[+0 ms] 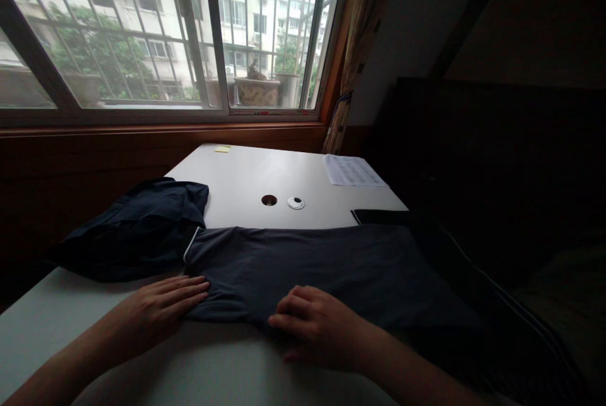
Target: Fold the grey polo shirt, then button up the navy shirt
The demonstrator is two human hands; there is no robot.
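A dark grey fabric garment lies across a white table, right of a navy fabric bundle; behind the garment sit a round white disc and, farther right, printed white paper.

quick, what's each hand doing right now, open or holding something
Left hand: open, fingers extended, on the left end of the dark cloth.
Right hand: fingers curled at its near edge; grip cannot be told.
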